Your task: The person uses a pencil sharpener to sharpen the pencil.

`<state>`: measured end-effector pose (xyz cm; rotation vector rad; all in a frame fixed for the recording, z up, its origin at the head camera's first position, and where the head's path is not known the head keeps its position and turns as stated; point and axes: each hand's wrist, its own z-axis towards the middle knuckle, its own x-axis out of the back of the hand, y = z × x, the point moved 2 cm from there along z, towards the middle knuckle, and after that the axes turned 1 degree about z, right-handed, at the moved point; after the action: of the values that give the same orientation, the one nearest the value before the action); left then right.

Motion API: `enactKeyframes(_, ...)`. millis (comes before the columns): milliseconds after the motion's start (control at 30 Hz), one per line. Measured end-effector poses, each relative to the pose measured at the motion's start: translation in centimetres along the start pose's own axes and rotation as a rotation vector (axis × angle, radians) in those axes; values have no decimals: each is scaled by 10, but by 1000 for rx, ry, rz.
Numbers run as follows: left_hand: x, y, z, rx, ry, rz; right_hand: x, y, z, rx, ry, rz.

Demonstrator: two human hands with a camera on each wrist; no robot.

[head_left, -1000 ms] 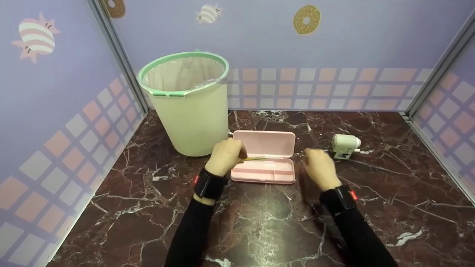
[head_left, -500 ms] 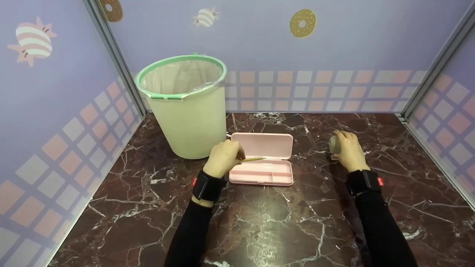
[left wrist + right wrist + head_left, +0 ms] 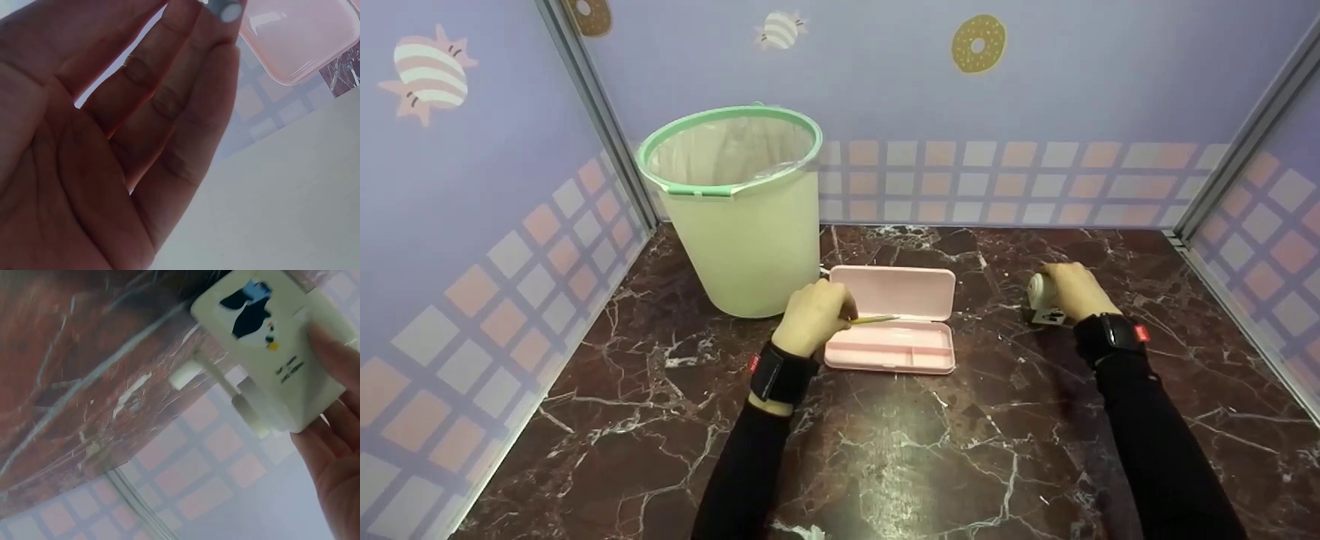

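Observation:
A thin yellow pencil (image 3: 876,319) is pinched in the fingertips of my left hand (image 3: 816,313), held over the pink pencil case. In the left wrist view, one end of the pencil (image 3: 228,11) pokes out at the fingertips. The pink pencil case (image 3: 890,360) lies with its lid up, its tray divided into compartments. Farther right, my right hand (image 3: 1078,291) grips a pale green crank pencil sharpener (image 3: 1039,296) from above. The right wrist view shows the thumb on the sharpener's (image 3: 270,343) printed face, the other fingers behind, and its crank handle (image 3: 187,374) sticking out.
A tall pale green bin (image 3: 742,247) with a plastic liner and green rim stands behind and left of the pencil case. Patterned walls (image 3: 915,82) close off the back and both sides of the dark red marbled tabletop (image 3: 930,450).
My right hand has moved right, from beside the pencil case to the sharpener, and taken hold of it. The left hand with the pencil has stayed nearly in place.

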<state>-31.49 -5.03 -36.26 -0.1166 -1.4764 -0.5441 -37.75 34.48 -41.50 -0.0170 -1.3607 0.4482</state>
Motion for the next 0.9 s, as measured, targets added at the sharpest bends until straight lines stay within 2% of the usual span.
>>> enactKeyframes(100,1,0,0,-2,4,-1,1,1,3,10,-19,-2)
enactKeyframes(300,1,-1,-2,-6,20,9,2,-3,3,64,19,-27)
enactKeyframes(500,-1,-2,-2,-6,14,-3,1,-16,-4,35,-6,-17)
enactKeyframes(733,1,-3,-2,7,1,2,0,-34,-13,16,18,-5)
enactKeyframes(900,1,-3,-2,11,-15,4,-3,-48,-22,-10,0,8)
